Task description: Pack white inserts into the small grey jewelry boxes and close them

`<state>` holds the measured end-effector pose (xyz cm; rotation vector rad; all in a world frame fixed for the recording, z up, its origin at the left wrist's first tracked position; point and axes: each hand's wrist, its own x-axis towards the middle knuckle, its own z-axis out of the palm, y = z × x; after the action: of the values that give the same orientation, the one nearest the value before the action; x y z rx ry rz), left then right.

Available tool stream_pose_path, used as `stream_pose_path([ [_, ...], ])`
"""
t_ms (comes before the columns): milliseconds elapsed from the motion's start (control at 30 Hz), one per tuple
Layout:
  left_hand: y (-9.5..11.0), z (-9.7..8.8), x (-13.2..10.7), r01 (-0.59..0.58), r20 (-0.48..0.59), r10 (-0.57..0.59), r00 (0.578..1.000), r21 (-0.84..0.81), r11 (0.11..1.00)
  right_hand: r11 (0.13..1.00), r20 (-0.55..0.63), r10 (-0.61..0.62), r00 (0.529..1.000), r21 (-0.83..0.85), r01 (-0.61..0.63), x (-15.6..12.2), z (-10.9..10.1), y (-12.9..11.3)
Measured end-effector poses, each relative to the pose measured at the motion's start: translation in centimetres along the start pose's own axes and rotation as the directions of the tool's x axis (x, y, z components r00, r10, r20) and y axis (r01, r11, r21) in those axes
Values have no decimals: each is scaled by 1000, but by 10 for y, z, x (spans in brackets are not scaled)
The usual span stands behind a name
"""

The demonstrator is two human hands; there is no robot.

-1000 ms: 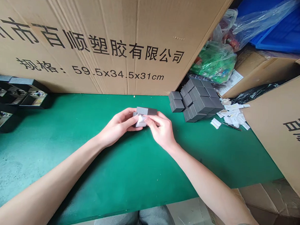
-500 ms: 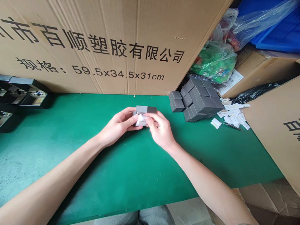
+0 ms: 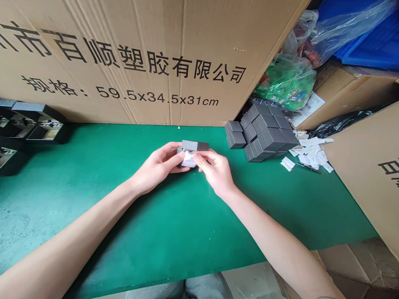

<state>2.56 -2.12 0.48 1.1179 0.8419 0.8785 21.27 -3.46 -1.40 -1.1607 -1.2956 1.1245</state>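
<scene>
A small dark grey box (image 3: 195,145) is held over the middle of the table with its lid raised. A white insert (image 3: 188,160) fills its front, and its finer detail is too small to make out. My left hand (image 3: 158,167) wraps round the box's left side, thumb pressed on the white insert. From the right, my right hand (image 3: 216,171) has thumb and fingertips closed at the insert's right edge. Those fingers partly cover the box's right side.
Stacked dark grey boxes (image 3: 268,132) stand at the back right, beside a pile of white pieces (image 3: 312,153). Open black boxes (image 3: 45,124) with contents sit at the left. A large carton (image 3: 141,29) walls off the green table's (image 3: 170,235) back; another carton (image 3: 383,143) stands right.
My right hand's fingers have shifted slightly at the white insert's right edge. My left hand and the box have hardly moved.
</scene>
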Motion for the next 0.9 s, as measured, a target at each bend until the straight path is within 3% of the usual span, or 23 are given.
stream_pose_path([
  [200,-1,2,0,-22,-17,23,1000,46,999,994,-41,102,994,48,-100,-1,3,-5],
  [900,1,1,-2,-20,-1,20,1000,3,1000,992,57,90,994,80,-95,-1,1,-6],
])
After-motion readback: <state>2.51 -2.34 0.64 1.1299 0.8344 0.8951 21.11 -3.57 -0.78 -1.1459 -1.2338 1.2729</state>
